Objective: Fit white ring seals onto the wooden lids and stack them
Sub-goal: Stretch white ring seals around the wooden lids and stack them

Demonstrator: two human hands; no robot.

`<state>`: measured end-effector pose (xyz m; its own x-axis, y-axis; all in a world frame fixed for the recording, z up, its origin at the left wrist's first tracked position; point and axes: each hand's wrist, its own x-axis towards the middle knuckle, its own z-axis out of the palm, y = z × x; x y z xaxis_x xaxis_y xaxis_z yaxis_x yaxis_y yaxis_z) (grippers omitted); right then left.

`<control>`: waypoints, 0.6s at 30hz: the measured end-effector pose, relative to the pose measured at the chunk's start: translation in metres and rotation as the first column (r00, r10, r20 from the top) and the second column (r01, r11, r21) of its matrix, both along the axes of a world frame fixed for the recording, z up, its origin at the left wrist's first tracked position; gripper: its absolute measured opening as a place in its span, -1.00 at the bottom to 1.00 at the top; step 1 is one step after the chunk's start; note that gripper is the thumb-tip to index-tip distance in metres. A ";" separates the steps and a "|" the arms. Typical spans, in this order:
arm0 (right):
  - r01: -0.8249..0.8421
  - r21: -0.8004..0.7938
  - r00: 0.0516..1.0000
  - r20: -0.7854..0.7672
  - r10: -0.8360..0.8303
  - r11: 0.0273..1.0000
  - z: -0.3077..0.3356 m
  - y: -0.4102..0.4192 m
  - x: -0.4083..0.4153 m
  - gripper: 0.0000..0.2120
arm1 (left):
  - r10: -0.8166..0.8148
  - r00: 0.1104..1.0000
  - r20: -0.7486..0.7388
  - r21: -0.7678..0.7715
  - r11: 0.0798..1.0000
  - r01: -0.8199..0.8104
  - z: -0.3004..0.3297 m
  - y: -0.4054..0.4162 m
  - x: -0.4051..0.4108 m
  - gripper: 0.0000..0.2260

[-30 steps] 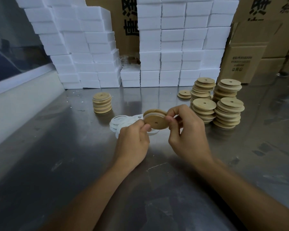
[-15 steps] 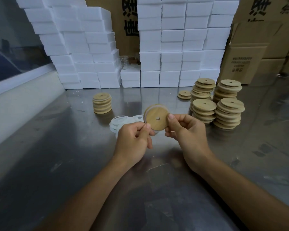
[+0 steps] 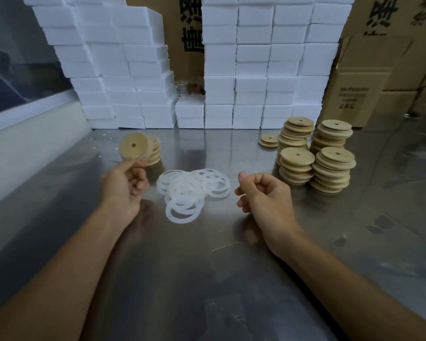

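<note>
We see a brushed metal surface (image 3: pixel 207 279) that fills the near and middle ground, scuffed and reflecting the stacks behind it. Along its far edge stands a wall of white foam blocks (image 3: pixel 256 70), piled in columns, with brown cardboard boxes (image 3: pixel 362 94) printed in black behind them and to the far right. On the left a pale ledge (image 3: pixel 22 143) runs beside the surface under a dark window.

Our left hand (image 3: pixel 126 185) pinches a wooden lid (image 3: pixel 133 146) by its lower rim, holding it upright, face toward us, its centre hole showing and a pale ring visible at its edge. The lid is raised just in front of a short stack of finished lids (image 3: pixel 154 151) at the far left of the surface; we cannot tell whether it touches that stack.

Our right hand (image 3: pixel 263 193) hovers over the surface with fingers curled inward, holding nothing.

Between the two hands lies a loose heap of white ring seals (image 3: pixel 192 190), overlapping one another flat on the metal.

To the right, four taller stacks of bare wooden lids (image 3: pixel 315 156) stand close together, some leaning slightly, and a very low pile of lids (image 3: pixel 269 140) lies just left of them, near the foam blocks.
</note>
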<state>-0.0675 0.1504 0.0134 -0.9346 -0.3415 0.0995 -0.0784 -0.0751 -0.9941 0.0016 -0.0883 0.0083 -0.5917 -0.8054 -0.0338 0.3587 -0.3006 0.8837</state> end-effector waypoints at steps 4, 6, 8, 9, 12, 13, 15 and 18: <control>-0.012 -0.002 1.000 -0.025 0.012 1.000 0.001 -0.001 0.001 -0.77 | -0.061 0.989 -0.133 0.075 0.995 0.071 0.003 -0.021 -0.003 -0.76; -0.012 -0.014 0.999 -0.030 0.011 1.000 0.001 -0.001 0.001 -0.76 | -0.073 0.983 -0.171 0.071 0.994 0.086 0.006 -0.027 -0.007 -0.78; -0.013 -0.006 0.999 -0.040 0.013 1.000 0.001 -0.001 0.001 -0.74 | -0.076 0.982 -0.172 0.050 0.995 0.086 0.007 -0.033 -0.013 -0.68; -0.013 0.000 0.999 -0.046 0.013 1.000 0.001 -0.001 0.000 -0.74 | -0.073 0.984 -0.163 0.037 0.996 0.080 0.006 -0.036 -0.017 -0.62; -0.011 0.018 0.998 -0.069 0.012 1.000 -0.001 -0.002 0.001 -0.75 | -0.052 0.992 -0.113 -0.008 0.999 0.052 0.006 -0.042 -0.026 -0.65; -0.012 0.028 0.997 -0.081 0.014 1.000 -0.002 -0.002 0.001 -0.76 | -0.043 0.995 -0.091 -0.027 0.999 0.041 0.005 -0.043 -0.029 -0.69; -0.014 0.042 0.995 -0.102 0.018 0.999 -0.003 -0.003 0.002 -0.77 | -0.029 0.998 -0.054 -0.084 0.996 0.024 0.004 -0.044 -0.034 -0.72; -0.018 0.053 0.993 -0.118 0.025 0.998 -0.004 -0.005 0.002 -0.79 | 0.012 1.000 -0.001 -0.172 0.985 -0.012 0.001 -0.044 -0.041 -0.75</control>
<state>-0.0656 0.1451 0.0092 -0.9096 -0.3689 0.1911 -0.1953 -0.0264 -0.9804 -0.0391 -0.1327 0.0097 -0.5822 -0.8061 0.1061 0.3613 -0.1397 0.9219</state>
